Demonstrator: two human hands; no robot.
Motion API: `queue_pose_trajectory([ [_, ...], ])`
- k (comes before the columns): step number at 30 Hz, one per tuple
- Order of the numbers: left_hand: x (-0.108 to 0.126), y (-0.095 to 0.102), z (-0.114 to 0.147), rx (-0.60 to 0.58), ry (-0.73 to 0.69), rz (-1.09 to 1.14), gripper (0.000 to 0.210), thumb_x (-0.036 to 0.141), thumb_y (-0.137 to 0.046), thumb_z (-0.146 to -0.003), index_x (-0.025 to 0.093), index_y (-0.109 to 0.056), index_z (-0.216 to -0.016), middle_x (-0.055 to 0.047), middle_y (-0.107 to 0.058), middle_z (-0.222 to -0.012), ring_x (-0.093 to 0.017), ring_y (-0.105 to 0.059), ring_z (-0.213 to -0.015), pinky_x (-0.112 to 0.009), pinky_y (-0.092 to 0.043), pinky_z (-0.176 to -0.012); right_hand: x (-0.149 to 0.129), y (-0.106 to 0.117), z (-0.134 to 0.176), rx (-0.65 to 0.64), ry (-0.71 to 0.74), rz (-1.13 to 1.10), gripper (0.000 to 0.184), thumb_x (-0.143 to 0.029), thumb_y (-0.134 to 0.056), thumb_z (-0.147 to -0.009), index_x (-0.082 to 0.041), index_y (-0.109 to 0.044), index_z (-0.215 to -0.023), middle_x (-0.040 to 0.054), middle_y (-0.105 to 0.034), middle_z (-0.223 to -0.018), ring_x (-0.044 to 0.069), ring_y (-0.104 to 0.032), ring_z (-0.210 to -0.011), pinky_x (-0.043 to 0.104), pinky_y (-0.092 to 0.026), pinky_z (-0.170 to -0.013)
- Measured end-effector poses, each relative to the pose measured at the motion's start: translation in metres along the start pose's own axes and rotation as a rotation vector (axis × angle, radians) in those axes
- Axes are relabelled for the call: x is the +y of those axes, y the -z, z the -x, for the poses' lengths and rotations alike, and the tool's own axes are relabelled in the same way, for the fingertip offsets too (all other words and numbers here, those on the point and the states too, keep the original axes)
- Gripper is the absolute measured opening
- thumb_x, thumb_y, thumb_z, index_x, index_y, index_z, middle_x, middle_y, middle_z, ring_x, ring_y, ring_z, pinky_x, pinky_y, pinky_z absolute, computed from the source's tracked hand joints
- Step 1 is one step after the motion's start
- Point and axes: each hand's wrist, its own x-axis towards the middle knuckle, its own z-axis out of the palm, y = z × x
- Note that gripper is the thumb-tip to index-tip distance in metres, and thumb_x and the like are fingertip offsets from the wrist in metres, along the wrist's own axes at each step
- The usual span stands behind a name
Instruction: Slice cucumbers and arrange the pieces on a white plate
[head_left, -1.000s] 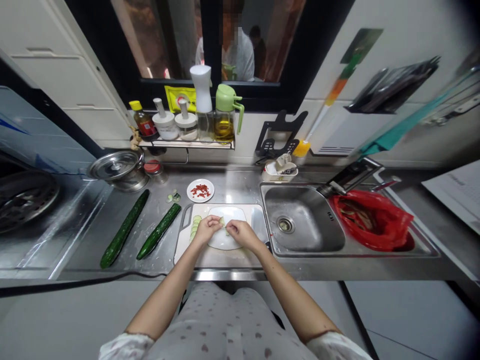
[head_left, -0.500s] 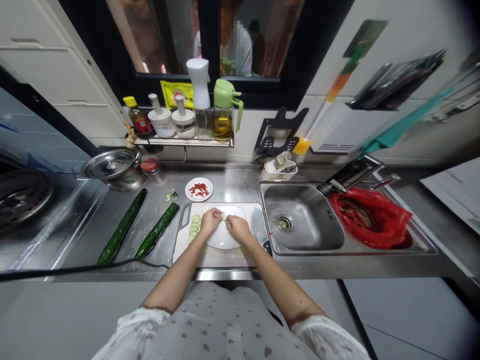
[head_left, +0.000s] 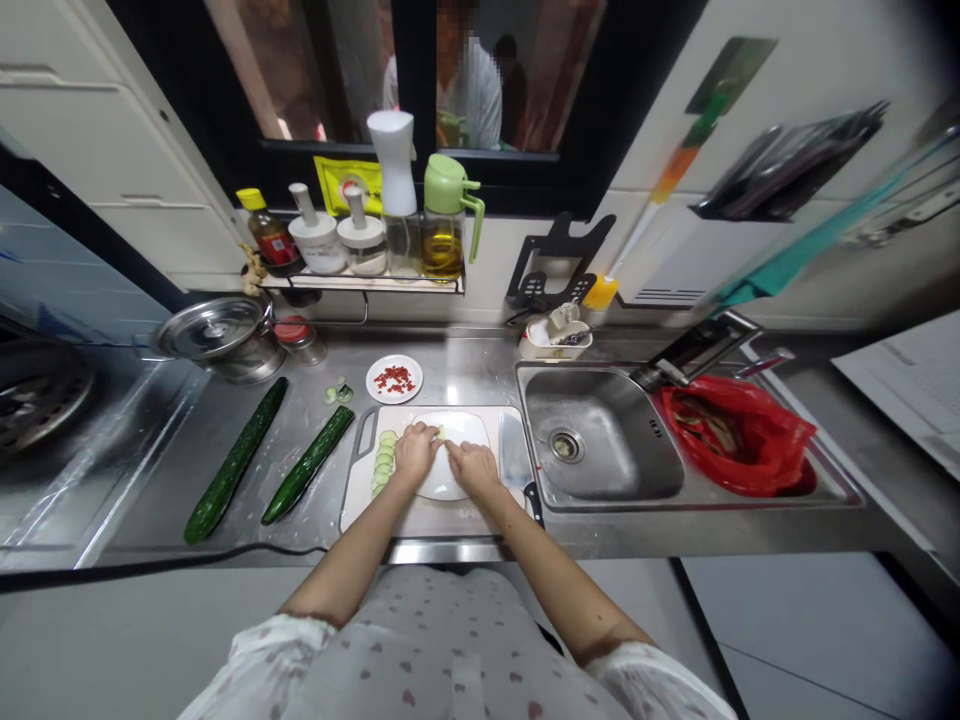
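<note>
My left hand [head_left: 416, 452] is closed in a pinch at a thin pale-green cucumber slice [head_left: 441, 433], low over the white plate [head_left: 469, 424]. My right hand [head_left: 474, 466] is just to its right, fingers curled together and index fingertip close to the slice; whether it grips anything is hidden. The plate rests on a cutting board [head_left: 420, 523]. Left of the plate on the board lies a row of overlapping cucumber slices [head_left: 383, 462]. A kitchen knife [head_left: 515, 450] lies at the board's right side, its black handle towards me.
To the left lie a long cucumber [head_left: 238, 462] and a cut cucumber [head_left: 309, 466]. Behind the board are a small plate of chopped red pieces [head_left: 375, 383] and cucumber scraps [head_left: 339, 391]. A sink [head_left: 600, 470] holding a red bag [head_left: 772, 437] is right. Bottles stand on a shelf [head_left: 337, 284].
Both hands have come down slightly towards the plate with the slice. My right index finger now points at the slice instead of being raised beside it. The view has shifted slightly.
</note>
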Motion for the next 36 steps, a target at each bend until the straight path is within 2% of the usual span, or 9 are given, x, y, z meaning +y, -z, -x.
queue_pose_trajectory([
  [7,0.004,0.001,-0.008,-0.004,0.011,-0.027,0.028,0.035,-0.052,-0.091,0.026,-0.068,-0.112,-0.007,-0.063,-0.110,-0.022,-0.052,-0.106,-0.031,-0.042,-0.083,-0.002,-0.004,-0.007,0.022,-0.004,0.041,0.039,-0.031,-0.029,-0.100,-0.023,-0.056,-0.127,0.0111,-0.069,-0.100,0.019,-0.063,-0.090,0.032,-0.033,-0.084],
  [19,0.005,0.001,-0.026,0.018,-0.018,-0.031,0.028,0.031,-0.051,-0.091,0.026,-0.067,-0.114,-0.007,-0.062,-0.110,-0.022,-0.052,-0.106,-0.031,-0.042,-0.084,-0.003,0.002,-0.023,0.008,-0.043,0.052,0.040,-0.030,-0.028,-0.100,-0.023,-0.052,-0.131,0.0121,-0.070,-0.101,0.019,-0.064,-0.091,0.033,-0.031,-0.087],
  [36,0.005,0.000,-0.028,0.040,-0.014,-0.014,0.027,0.032,-0.053,-0.090,0.027,-0.066,-0.113,-0.006,-0.063,-0.110,-0.021,-0.053,-0.106,-0.030,-0.042,-0.083,0.000,0.004,-0.024,0.009,-0.058,0.034,0.040,-0.032,-0.027,-0.100,-0.023,-0.052,-0.131,0.0109,-0.070,-0.103,0.019,-0.063,-0.091,0.033,-0.031,-0.087],
])
